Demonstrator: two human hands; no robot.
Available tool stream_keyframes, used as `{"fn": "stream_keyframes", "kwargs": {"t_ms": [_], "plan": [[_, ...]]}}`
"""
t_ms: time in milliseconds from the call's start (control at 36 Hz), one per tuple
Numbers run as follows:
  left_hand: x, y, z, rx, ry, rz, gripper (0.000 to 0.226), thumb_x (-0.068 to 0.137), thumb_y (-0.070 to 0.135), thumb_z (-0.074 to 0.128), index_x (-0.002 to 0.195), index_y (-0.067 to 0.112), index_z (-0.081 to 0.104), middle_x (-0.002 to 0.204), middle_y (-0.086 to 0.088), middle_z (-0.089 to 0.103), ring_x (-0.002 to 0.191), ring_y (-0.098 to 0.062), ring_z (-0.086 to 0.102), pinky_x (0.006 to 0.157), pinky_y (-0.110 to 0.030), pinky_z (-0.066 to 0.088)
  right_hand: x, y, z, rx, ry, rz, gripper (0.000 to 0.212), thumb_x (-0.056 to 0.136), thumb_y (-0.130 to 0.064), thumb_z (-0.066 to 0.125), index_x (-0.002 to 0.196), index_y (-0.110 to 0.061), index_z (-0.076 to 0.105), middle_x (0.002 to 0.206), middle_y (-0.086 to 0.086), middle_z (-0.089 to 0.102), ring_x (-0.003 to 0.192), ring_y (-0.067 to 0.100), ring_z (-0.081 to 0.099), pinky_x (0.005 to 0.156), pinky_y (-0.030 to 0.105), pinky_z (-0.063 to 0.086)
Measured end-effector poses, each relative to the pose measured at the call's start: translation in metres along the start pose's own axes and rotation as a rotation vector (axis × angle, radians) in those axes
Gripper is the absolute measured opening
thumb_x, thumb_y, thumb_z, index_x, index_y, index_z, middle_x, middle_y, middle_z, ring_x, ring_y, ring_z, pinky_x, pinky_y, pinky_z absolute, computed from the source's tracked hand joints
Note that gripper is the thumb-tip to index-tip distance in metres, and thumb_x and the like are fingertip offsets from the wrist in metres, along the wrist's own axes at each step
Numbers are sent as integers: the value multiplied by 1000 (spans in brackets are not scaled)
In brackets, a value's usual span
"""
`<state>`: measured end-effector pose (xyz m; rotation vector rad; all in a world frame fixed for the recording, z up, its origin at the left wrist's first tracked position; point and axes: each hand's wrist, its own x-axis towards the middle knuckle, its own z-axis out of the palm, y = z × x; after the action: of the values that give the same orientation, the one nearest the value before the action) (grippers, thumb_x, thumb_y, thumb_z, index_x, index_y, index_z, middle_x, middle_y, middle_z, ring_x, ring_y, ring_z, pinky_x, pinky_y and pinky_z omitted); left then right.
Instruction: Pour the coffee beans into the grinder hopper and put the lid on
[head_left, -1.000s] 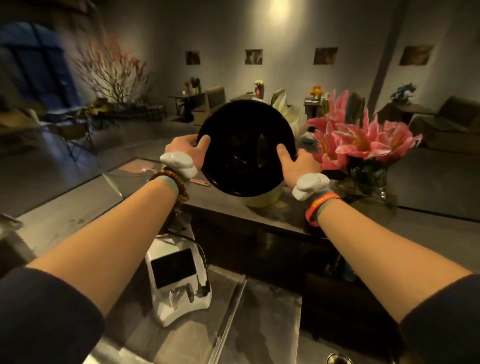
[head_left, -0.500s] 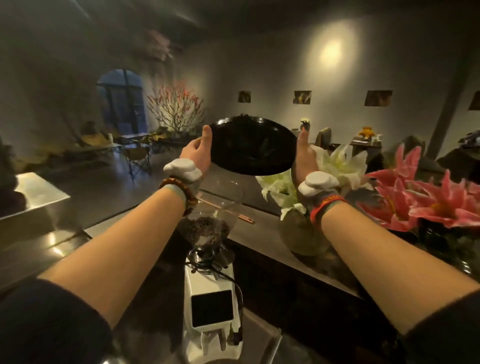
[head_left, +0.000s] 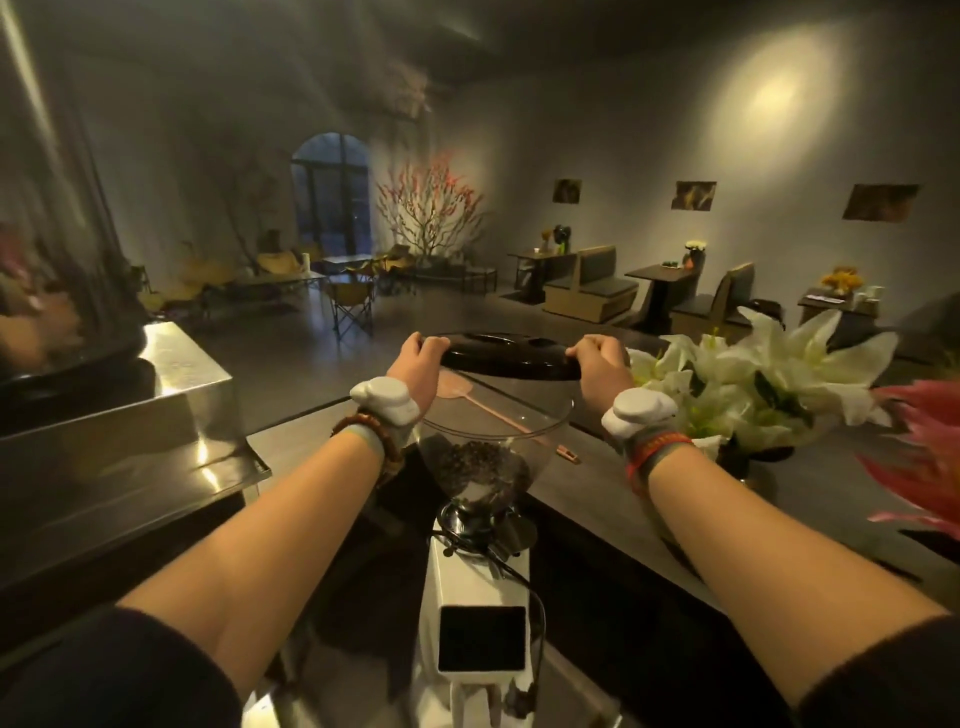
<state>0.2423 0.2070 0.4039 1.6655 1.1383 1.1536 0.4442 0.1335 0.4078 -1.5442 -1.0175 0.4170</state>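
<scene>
A round black lid lies flat and level over the mouth of the clear grinder hopper, at or just above its rim; I cannot tell whether they touch. My left hand grips the lid's left edge and my right hand grips its right edge. Dark coffee beans fill the hopper's narrow bottom. The hopper stands on a white grinder with a dark screen on its front. Both wrists carry white trackers and bracelets.
A raised grey bar counter runs behind the grinder, with a thin pink stick on it. White lilies in a vase and pink lilies crowd the right. A shiny steel machine stands at the left.
The lid has tipped from facing me to flat and come down onto the hopper's mouth. My hands now grip its edges from the sides. The view has risen and swung left.
</scene>
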Motion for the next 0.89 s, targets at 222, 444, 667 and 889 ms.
{"fn": "stream_keyframes", "kwargs": {"t_ms": [222,444,667,889], "plan": [[-12,-42,-1,26,33,28,43,92,35,40,131,16,43,113,9,49,107,-11,48,85,-21,33,-12,29,23,-45,-40,-53,51,89,-31,56,135,-14,41,132,11,50,112,23,50,88,31,38],[-26,-58,0,30,55,21,61,90,45,45,141,14,33,137,-7,50,125,-23,47,104,-40,40,-18,39,32,-41,-93,-72,59,87,-32,62,136,-13,37,139,13,44,122,28,49,101,47,44],[-23,-63,7,-2,63,10,61,92,41,43,143,12,28,142,-14,44,131,-29,41,109,-48,35,-16,44,32,-105,-85,-71,63,87,-35,61,140,-10,36,145,14,39,128,31,43,103,46,40],[-26,-62,7,-54,86,-10,53,91,37,45,136,11,39,128,-12,54,118,-27,51,101,-42,42,-15,44,30,-154,-107,-73,66,89,-35,59,144,-11,32,150,13,33,132,30,39,104,41,36]]}}
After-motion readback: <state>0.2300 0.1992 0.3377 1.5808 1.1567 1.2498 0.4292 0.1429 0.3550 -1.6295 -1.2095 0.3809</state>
